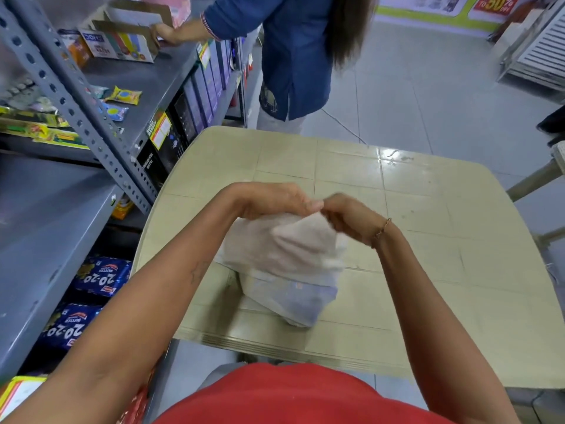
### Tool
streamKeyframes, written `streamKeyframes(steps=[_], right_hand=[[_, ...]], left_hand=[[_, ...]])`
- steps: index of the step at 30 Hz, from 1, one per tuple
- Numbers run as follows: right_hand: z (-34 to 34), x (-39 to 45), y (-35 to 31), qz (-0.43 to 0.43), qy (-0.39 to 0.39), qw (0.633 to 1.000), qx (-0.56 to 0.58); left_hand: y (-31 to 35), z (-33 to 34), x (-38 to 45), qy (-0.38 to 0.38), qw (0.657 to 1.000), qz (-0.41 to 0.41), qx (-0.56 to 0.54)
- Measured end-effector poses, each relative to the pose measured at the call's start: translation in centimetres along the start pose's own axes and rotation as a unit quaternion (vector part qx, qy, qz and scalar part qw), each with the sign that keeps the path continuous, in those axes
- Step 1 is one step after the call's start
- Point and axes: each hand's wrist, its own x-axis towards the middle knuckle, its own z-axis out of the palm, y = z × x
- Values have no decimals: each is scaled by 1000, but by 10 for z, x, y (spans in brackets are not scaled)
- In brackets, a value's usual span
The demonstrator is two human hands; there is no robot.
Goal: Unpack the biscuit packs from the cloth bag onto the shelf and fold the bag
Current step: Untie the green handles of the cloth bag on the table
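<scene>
A white cloth bag (pixel 284 258) lies bulging on the beige plastic table (pixel 428 240), with bluish packs showing faintly through its lower part. Both hands meet at the bag's top end. My left hand (pixel 275 200) grips the gathered cloth from the left. My right hand (pixel 345 214), with a bracelet on the wrist, pinches the same bunched top from the right. Blue 20-20 butter biscuit packs (pixel 101 275) lie on a lower level of the grey metal shelf (pixel 46 228) at my left.
A person in a blue top (pixel 293 53) stands beyond the table, one hand on a cardboard display box (pixel 122 41) on the upper shelf. Yellow and blue sachets (pixel 125 94) lie there too. Dark boxes (pixel 183 117) line the shelf front. A white rack (pixel 538 50) stands far right.
</scene>
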Motion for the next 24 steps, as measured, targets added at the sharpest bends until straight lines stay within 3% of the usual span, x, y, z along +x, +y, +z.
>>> streamKeyframes(steps=[3,6,8,10,13,16,21,24], right_hand=[[16,-3,24,165,-143,953,-209],[31,4,44,254,-188,839,-443],[35,8,55,285,-112,818,-487],[42,8,60,265,10,857,-441],[53,9,49,190,126,856,-464],[55,5,39,169,168,824,-513],[69,-2,35,134,105,814,-556],[85,-3,40,198,42,779,-594]], left_hand=[[-21,10,12,-27,968,-208,136],[-43,28,18,-40,865,-373,333],[-57,36,15,-57,821,-414,389],[-61,37,9,-53,795,-411,442],[-64,25,2,63,797,-341,495],[-58,8,-4,152,808,-274,499],[-55,5,-2,216,842,-238,433],[-59,1,2,339,884,-180,267]])
